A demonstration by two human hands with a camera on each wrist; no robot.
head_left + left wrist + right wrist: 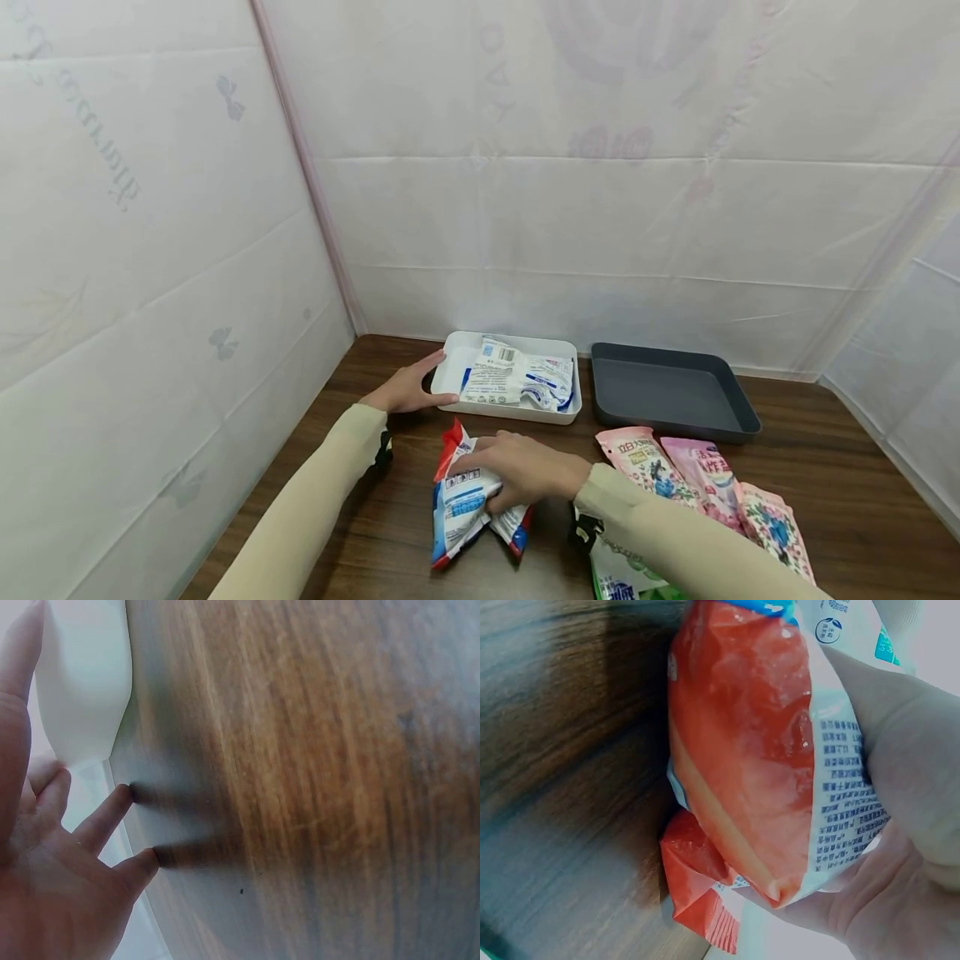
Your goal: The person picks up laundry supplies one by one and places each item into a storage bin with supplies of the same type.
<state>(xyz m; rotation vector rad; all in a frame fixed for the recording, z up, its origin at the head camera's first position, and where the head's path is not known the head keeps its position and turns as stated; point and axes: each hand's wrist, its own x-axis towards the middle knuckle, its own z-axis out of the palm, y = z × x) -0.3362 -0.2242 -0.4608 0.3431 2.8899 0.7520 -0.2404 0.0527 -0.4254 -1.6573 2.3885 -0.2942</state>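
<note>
- The right hand [525, 467] is clamped on at least 1 of what look like 2 red, white and blue bags [457, 508], fingers and thumb curled round it.
- The bags are at the near side of the white tray [459, 362], over the bench [405, 525]; whether they are lifted clear, I cannot tell.
- The left hand [408, 387] is spread at the tray's left end, fingers and thumb apart, straddling the corner.
- White packs [491, 383] lie in that tray; to its right, the gray tray [663, 392] is just beside it.
- 3 pink packs [708, 479] and a green pack [630, 575] lie to the right, partly behind the right arm.
- The step in hand seems to be gathering the bags.
- The next move likely calls for a firm grip, so the lower bag does not slip.
</note>
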